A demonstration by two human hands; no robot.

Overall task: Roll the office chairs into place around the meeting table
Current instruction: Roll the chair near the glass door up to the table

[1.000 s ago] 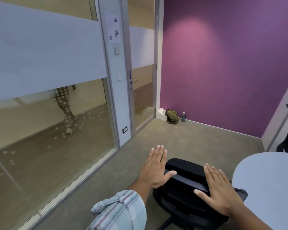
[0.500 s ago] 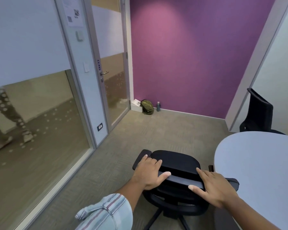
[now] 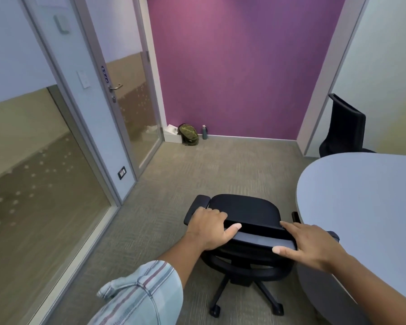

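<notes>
A black office chair (image 3: 244,209) on castors stands right below me, its seat facing away and its right armrest close to the table's edge. My left hand (image 3: 209,227) grips the left end of the backrest top, fingers curled over it. On the right end, my right hand (image 3: 307,242) holds the same backrest top with its thumb underneath. The pale grey rounded meeting table (image 3: 361,207) fills the right side. A second black chair (image 3: 345,127) stands at the far side of the table, by the white wall.
A glass partition and a glass door (image 3: 131,109) run along the left. Against the purple wall lie a white box (image 3: 172,134), a green bag (image 3: 188,135) and a small bottle (image 3: 204,132). Grey carpet (image 3: 232,170) stretches between chair and wall.
Both hands went from lying flat over the backrest to gripping its top. The view swung right, bringing more of the table and the far chair into sight.
</notes>
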